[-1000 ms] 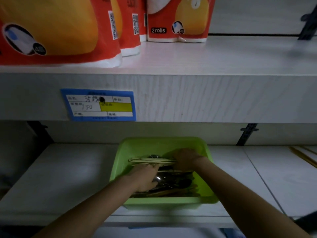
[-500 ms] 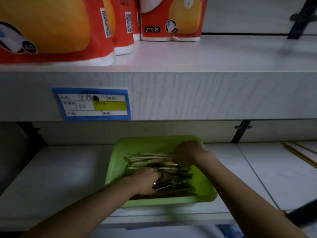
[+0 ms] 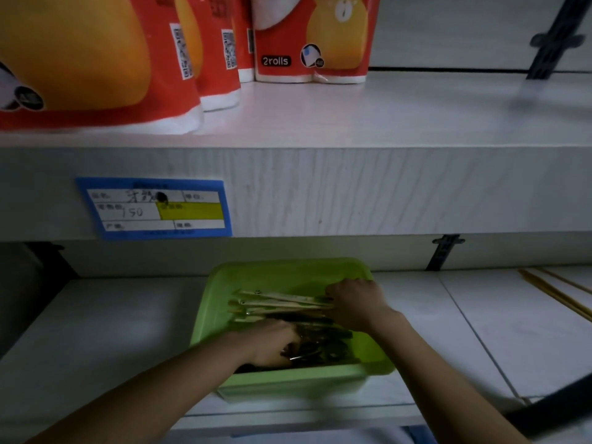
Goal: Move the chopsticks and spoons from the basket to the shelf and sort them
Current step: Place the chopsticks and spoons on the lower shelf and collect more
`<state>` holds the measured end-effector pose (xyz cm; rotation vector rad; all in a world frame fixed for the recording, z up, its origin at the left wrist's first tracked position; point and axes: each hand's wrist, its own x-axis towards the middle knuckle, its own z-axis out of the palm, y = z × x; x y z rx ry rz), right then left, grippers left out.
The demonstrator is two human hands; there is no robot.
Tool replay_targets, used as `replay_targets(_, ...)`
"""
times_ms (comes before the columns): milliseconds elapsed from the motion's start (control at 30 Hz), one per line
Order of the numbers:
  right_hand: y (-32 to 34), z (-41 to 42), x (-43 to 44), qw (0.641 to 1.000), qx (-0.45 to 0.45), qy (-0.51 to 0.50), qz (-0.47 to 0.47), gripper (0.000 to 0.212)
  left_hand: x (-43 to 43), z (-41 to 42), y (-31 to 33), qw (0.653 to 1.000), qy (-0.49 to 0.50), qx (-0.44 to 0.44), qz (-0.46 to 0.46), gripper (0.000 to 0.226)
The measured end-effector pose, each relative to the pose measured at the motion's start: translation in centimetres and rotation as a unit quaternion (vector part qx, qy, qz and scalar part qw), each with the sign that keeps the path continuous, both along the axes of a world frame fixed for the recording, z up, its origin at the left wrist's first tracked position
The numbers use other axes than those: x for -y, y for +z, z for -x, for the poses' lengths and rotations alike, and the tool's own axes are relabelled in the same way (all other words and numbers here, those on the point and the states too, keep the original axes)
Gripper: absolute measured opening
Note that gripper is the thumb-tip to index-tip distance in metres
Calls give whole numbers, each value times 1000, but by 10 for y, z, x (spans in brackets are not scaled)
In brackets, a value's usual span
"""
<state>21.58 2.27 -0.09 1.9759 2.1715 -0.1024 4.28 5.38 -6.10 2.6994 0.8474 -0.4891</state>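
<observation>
Nearest, two bare forearms reach forward into a green basket [image 3: 288, 384] that sits at the front of the lower shelf [image 3: 96, 331]. The left hand [image 3: 272, 342] is down in the near part of the basket, its fingers curled into a dark heap of spoons [image 3: 323, 350]; I cannot tell whether its grip has closed on one. Just beyond, the right hand [image 3: 355, 302] has its grip curled over the right ends of a bundle of pale chopsticks [image 3: 282, 302], which lie crosswise on top of the heap. Farther right on the same shelf, well apart from the basket, lies a pair of chopsticks [image 3: 557, 293]. Above, a blue price label [image 3: 153, 208] is stuck to the front edge of the upper shelf [image 3: 352, 116], where red packs of paper rolls [image 3: 310, 36] stand.
</observation>
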Motion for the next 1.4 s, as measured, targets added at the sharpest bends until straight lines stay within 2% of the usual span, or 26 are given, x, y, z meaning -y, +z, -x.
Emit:
replay_targets(100,-1,-1,1,1000,3,5,-10,28,3,0,-1,1000,9,-15,-25,24)
replay_targets(233,-3,-1,4,1000,5,9,-27,28,4,2,-2,997,3,-48,-61,38)
replay_targets(367,-8,-1,5,999,4,10,-39,28,0,3,-3,993,-20,-82,-83,34)
replay_targets(633,-14,-3,5,998,2,20,-60,25,-4,4,-2,997,-15,-65,-38,27)
replay_targets(767,-14,-2,5,998,-1,18,-58,25,-10,8,-1,997,32,-47,43,29)
replay_targets(1067,-13,-3,3,999,-5,20,-46,27,-6,5,2,990,91,-30,107,33)
replay_targets(1200,-13,-3,3,999,-9,22,-44,26,-6,6,1,989,87,-47,109,24)
replay_targets(1400,-7,-6,2,999,-32,23,-12,29,-4,11,17,996,56,-36,58,26)
